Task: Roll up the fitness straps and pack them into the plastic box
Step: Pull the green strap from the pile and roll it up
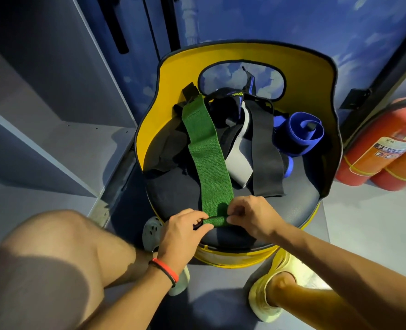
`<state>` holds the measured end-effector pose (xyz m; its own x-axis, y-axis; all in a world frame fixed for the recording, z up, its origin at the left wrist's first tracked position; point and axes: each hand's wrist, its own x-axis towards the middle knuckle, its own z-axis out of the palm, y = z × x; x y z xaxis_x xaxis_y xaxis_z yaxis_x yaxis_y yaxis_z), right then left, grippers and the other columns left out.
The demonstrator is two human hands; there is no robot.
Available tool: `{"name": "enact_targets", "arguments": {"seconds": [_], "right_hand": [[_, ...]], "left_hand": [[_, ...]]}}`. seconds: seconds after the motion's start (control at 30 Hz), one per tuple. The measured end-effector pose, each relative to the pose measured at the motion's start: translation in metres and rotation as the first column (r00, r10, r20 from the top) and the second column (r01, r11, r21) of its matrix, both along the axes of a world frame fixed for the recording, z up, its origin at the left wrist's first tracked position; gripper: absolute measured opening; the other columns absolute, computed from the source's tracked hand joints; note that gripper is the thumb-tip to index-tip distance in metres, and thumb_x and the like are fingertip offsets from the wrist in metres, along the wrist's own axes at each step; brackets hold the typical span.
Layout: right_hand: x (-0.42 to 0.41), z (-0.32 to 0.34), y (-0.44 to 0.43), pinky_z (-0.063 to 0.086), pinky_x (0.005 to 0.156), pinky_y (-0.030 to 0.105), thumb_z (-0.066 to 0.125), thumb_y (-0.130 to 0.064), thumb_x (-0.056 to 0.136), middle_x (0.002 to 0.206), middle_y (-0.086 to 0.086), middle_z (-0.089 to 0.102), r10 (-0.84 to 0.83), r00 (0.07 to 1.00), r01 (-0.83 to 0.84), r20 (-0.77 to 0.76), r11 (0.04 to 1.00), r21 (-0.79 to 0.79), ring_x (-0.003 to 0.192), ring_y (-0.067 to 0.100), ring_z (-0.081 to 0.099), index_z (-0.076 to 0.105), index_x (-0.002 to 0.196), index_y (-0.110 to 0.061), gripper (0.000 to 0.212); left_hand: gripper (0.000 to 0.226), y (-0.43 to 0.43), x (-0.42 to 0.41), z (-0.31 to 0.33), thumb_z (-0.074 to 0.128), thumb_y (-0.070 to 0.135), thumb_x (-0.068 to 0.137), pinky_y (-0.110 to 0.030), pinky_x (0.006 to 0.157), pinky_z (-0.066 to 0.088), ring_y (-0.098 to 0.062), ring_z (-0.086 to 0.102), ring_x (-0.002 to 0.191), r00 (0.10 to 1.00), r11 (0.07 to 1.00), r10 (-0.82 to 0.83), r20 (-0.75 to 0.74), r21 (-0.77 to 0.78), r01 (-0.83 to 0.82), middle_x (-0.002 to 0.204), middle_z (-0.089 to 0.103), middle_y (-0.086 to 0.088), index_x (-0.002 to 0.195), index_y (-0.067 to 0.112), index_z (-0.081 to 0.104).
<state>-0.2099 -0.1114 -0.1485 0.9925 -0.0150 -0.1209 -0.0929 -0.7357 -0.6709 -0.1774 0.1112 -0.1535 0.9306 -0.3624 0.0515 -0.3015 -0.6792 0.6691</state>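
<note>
- The left hand (185, 227) reaches in from the lower left, knuckles up, fingers curled; thumb and fingertips pinch the left side of the rolled near end of the green strap (206, 148).
- The right hand (252, 217) comes in from the lower right, wrist bent, and its curled fingers pinch the right side of the same small roll. Both hands are closed on the strap and hold nothing else.
- A red-and-black wristband (166, 270) circles the left wrist.
- The green strap lies flat along the dark seat cushion (173, 194) of a yellow chair (173, 75). Its far end points to the backrest, and its near end is turned over into a short roll at the seat's front edge.
- Beside it on the right lie a grey strap (239, 158) and a black strap (266, 151), both flat and partly overlapping. Behind them is a tangled dark heap whose pieces cannot be counted.
- A blue strap (297, 132), already coiled, rests at the seat's right rear.
- A shelf unit (54, 115) stands to the left, and fire extinguishers (375, 148) lean at the right.
- Count: two hands, one green strap, one coiled blue strap, one grey strap, two extinguishers.
</note>
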Motion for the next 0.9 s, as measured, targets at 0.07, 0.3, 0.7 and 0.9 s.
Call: {"name": "enact_targets", "arguments": {"seconds": [0.07, 0.3, 0.7, 0.9], "right_hand": [[0.001, -0.002, 0.002, 0.045, 0.070, 0.028, 0.083, -0.024, 0.079, 0.067, -0.017, 0.057, -0.037, 0.999, 0.037, 0.034, 0.999, -0.015, 0.071, 0.008, 0.056, 0.076, 0.079, -0.026, 0.008], [-0.010, -0.012, 0.007, 0.051, 0.064, 0.043, 0.059, -0.034, 0.098, 0.097, -0.005, 0.052, 0.109, 0.962, -0.064, 0.249, 0.981, -0.183, 0.084, 0.024, 0.059, 0.060, 0.097, -0.028, 0.006], [-0.003, -0.022, -0.008, 0.051, 0.087, 0.042, 0.063, -0.028, 0.096, 0.113, 0.005, 0.058, 0.300, 0.907, -0.187, 0.296, 0.916, -0.354, 0.096, 0.028, 0.057, 0.067, 0.119, -0.013, 0.028], [0.002, -0.019, -0.009, 0.054, 0.080, 0.046, 0.059, -0.032, 0.097, 0.103, 0.006, 0.063, 0.324, 0.899, -0.183, 0.294, 0.889, -0.420, 0.089, 0.030, 0.059, 0.071, 0.118, -0.011, 0.031]], "left_hand": [[0.017, -0.004, 0.002, 0.006, 0.087, 0.036, 0.076, -0.007, 0.068, 0.046, 0.001, 0.066, 0.078, 0.994, 0.996, 0.086, -0.061, -0.028, -0.088, 0.082, 0.071, 0.016, 0.089, 0.027, 0.082], [0.016, -0.016, 0.018, 0.012, 0.084, 0.038, 0.078, -0.025, 0.066, 0.057, -0.001, 0.067, 0.057, 0.877, 0.958, 0.232, -0.420, -0.056, -0.280, 0.061, 0.072, 0.006, 0.073, 0.024, 0.076], [0.015, -0.023, 0.009, 0.010, 0.064, 0.035, 0.096, -0.043, 0.063, 0.050, -0.022, 0.062, 0.079, 0.984, 0.990, -0.038, 0.176, 0.144, 0.013, 0.094, 0.056, 0.006, 0.088, 0.024, 0.058], [0.034, -0.013, -0.005, -0.004, 0.077, 0.029, 0.086, -0.037, 0.086, 0.055, -0.019, 0.062, 0.103, 0.976, 0.973, -0.120, 0.183, 0.219, 0.078, 0.116, 0.063, 0.005, 0.117, 0.017, 0.070]]}}
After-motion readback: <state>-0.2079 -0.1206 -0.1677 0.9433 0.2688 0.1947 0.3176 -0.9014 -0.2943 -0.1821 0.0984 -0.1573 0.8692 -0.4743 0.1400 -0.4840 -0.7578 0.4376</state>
